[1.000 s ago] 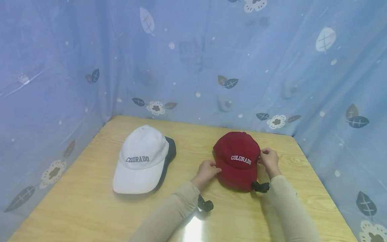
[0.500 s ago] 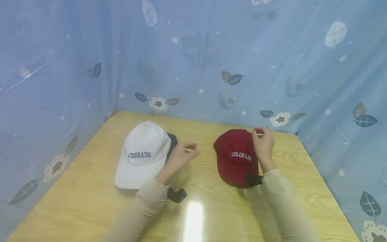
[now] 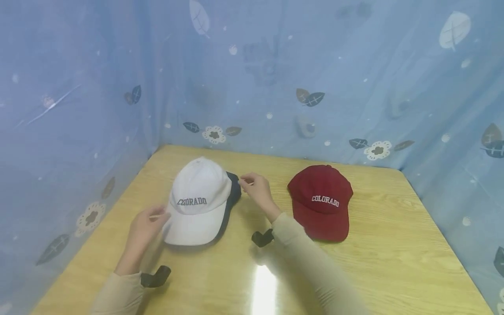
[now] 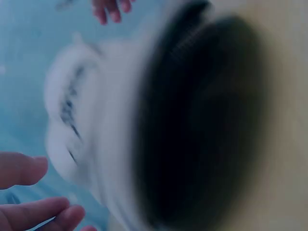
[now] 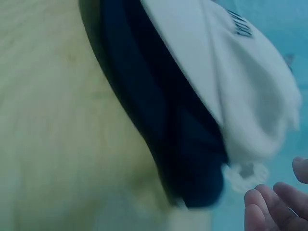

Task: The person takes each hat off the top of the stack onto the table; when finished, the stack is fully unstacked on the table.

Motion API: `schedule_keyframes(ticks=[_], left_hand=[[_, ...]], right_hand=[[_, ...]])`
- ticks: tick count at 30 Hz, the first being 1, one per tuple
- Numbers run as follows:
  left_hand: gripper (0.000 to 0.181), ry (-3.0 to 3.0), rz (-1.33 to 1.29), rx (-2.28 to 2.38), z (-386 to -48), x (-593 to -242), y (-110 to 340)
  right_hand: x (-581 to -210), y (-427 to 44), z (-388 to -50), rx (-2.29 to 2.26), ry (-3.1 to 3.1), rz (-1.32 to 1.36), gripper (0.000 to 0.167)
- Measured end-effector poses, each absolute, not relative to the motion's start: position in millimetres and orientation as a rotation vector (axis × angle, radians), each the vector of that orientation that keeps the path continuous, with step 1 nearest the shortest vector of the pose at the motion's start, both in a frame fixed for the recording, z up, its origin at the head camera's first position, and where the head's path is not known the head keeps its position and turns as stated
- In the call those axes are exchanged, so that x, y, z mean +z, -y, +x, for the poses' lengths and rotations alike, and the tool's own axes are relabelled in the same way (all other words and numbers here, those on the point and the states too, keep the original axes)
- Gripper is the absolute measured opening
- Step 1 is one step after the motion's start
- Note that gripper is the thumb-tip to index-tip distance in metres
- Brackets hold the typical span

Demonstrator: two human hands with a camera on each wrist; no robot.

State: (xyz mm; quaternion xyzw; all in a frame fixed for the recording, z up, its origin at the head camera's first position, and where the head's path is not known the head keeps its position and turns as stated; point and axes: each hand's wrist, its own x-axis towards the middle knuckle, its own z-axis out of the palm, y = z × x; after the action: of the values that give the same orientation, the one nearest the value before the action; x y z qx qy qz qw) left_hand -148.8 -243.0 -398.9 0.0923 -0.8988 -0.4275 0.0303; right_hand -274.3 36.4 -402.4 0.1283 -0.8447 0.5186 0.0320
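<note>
In the head view, the white cap [image 3: 202, 183] is left of the centre of the frame, with its brim to the viewer and the word COLORADO on its front. A dark cap [image 3: 235, 188] shows from behind its right side. The left hand [image 3: 141, 232] is at the lower left of the white cap; its thumb and fingers are bent with a narrow gap, and the tips come at the brim's edge. The right hand [image 3: 260, 190] is just beside the dark cap, with fingers lightly bent and close together. For both hands, I cannot tell from here whether they touch the caps. The red cap [image 3: 323, 218] rests on the wooden table [image 3: 401, 245] right of the centre, well apart from both hands.

In the left wrist view, which is blurred, the thumb and fingers at the lower left stand clearly apart and hold nothing. The white cap fills the left middle, beside a large dark surface.

In the right wrist view, the fingers at the lower right are slightly curved, the thumb separate, with nothing between them. The dark cap's edge ends near them, at the lower centre, with the white cap above.
</note>
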Motion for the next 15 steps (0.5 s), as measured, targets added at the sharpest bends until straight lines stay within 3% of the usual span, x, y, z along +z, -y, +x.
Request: schedule_keyframes(ticks=[7, 15], left_hand=[[0.06, 2.805, 0.459, -1.527, -135, -434, 256], [0.061, 2.731, 0.528, -1.682, -139, -439, 252]], right_hand=[[-423, -3, -274, 1.671, 2.618, 0.42, 0.027], [-429, 6, -277, 1.743, 2.512, 0.308, 0.017]])
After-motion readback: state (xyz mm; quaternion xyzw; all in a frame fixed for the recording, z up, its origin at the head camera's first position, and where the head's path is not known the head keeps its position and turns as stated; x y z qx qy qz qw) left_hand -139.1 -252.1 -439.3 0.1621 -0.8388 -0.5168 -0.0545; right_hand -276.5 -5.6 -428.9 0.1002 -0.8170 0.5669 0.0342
